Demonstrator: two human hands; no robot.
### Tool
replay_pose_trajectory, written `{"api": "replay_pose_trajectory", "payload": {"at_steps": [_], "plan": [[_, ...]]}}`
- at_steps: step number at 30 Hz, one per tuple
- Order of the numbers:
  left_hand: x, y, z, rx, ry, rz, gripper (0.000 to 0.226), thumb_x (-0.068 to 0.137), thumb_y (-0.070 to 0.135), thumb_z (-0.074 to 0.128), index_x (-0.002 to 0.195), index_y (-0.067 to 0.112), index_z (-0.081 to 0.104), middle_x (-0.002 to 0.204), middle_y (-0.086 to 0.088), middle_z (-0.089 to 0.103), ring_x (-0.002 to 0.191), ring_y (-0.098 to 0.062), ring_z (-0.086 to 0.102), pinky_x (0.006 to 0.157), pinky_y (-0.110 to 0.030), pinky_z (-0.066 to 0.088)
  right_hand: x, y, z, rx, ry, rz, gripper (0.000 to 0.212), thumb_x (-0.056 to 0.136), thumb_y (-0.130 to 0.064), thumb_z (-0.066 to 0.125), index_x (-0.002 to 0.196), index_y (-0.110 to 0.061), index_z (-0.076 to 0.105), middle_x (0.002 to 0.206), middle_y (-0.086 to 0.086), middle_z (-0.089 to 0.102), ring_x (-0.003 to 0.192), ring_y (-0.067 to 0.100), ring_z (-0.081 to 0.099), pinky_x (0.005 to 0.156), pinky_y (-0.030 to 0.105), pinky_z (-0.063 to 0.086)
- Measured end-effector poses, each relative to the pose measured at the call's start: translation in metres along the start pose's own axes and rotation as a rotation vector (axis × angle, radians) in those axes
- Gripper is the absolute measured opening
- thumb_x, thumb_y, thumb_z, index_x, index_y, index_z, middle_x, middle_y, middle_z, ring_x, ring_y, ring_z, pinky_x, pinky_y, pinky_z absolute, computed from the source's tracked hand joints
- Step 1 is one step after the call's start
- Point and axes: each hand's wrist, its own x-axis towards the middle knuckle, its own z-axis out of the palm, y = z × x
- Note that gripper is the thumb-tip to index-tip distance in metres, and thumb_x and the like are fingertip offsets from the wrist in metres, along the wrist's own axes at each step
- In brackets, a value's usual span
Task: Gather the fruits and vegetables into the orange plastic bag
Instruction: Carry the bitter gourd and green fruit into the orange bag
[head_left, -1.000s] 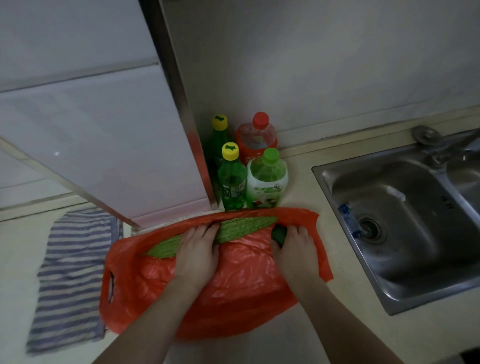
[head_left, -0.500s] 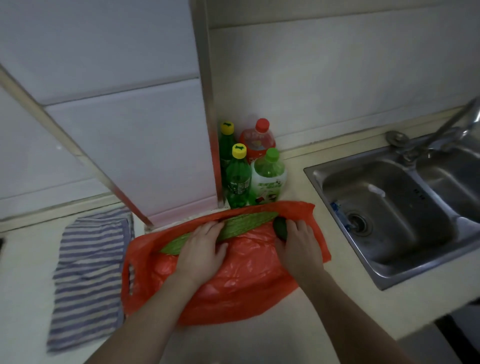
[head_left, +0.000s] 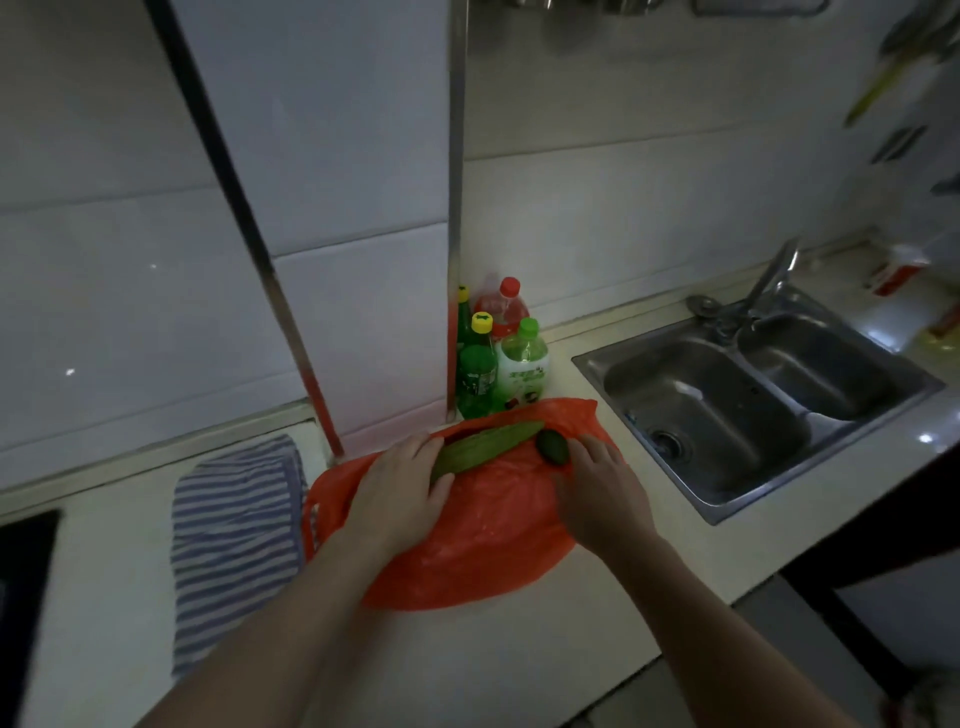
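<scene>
Pretty dim kitchen here: a steel double sink (head_left: 701, 415) sunk into a pale surface (head_left: 519, 654), with glossy white wall tiles (head_left: 623, 208) behind it. Left of the sink, plastic bottles (head_left: 498, 364) huddle in the corner, and further left a striped cloth (head_left: 234, 530) lies flat.

Bag (head_left: 483, 540) between towel (head_left: 234, 530) and sink (head_left: 779, 486), bottles (head_left: 522, 364) behind
</scene>
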Motion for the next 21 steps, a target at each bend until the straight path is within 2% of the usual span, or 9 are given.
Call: {"api": "replay_pose_trajectory", "payload": {"at_steps": [3, 8, 11, 15, 18, 21], "plan": [[-0.015, 0.008, -0.021, 0.016, 0.006, 0.024, 0.053, 0.098, 0.042, 0.041, 0.145, 0.018, 0.039, 0.147, -0.004, 0.043, 0.132, -0.022, 0.042, 0.110, -0.036, 0.032, -0.021, -0.004, -0.015, -0.013, 0.043, -0.029, 0.032, 0.094, -0.040, 0.034, 0.119, -0.026, 0.049, 0.128, -0.005, 0.051, 0.118, 0.015, 0.045, 0.098, 0.035, 0.043], [-0.039, 0.019, -0.049, 0.107, 0.020, 0.012, 0.050, 0.097, 0.046, 0.033, 0.138, 0.019, 0.044, 0.141, -0.003, 0.048, 0.126, -0.023, 0.045, 0.107, -0.039, 0.037, -0.051, -0.009, -0.046, -0.042, 0.077, -0.094, 0.041, 0.095, -0.043, 0.033, 0.127, -0.022, 0.047, 0.132, -0.002, 0.048, 0.123, 0.018, 0.041, 0.105, 0.036, 0.037], [-0.057, 0.033, -0.064, 0.158, 0.030, -0.001, 0.053, 0.095, 0.046, 0.028, 0.135, 0.018, 0.046, 0.138, -0.005, 0.050, 0.126, -0.025, 0.045, 0.108, -0.040, 0.034, -0.066, -0.007, -0.060, -0.065, 0.072, -0.125, 0.047, 0.095, -0.044, 0.030, 0.131, -0.018, 0.046, 0.135, 0.001, 0.049, 0.125, 0.021, 0.040, 0.107, 0.036, 0.034], [-0.087, 0.058, -0.082, 0.189, 0.092, -0.043, 0.049, 0.097, 0.042, 0.034, 0.135, 0.015, 0.048, 0.139, -0.006, 0.051, 0.128, -0.025, 0.045, 0.110, -0.039, 0.032, -0.089, 0.001, -0.082, -0.065, 0.101, -0.182, 0.046, 0.095, -0.044, 0.027, 0.125, -0.019, 0.051, 0.127, 0.001, 0.054, 0.120, 0.021, 0.044, 0.104, 0.038, 0.036], [-0.114, 0.081, -0.095, 0.197, 0.111, -0.083, 0.057, 0.092, 0.045, 0.026, 0.133, 0.013, 0.050, 0.137, -0.008, 0.052, 0.127, -0.026, 0.046, 0.109, -0.038, 0.031, -0.111, 0.010, -0.096, -0.039, 0.138, -0.214, 0.045, 0.094, -0.042, 0.029, 0.122, -0.016, 0.053, 0.123, 0.002, 0.056, 0.118, 0.021, 0.045, 0.103, 0.038, 0.037], [-0.141, 0.104, -0.102, 0.182, 0.139, -0.107, 0.065, 0.089, 0.049, 0.019, 0.136, 0.014, 0.048, 0.140, -0.007, 0.050, 0.129, -0.026, 0.044, 0.110, -0.040, 0.032, -0.130, 0.015, -0.101, -0.003, 0.141, -0.224, 0.052, 0.092, -0.043, 0.023, 0.121, -0.014, 0.054, 0.122, 0.003, 0.057, 0.115, 0.022, 0.047, 0.101, 0.039, 0.039]]}}
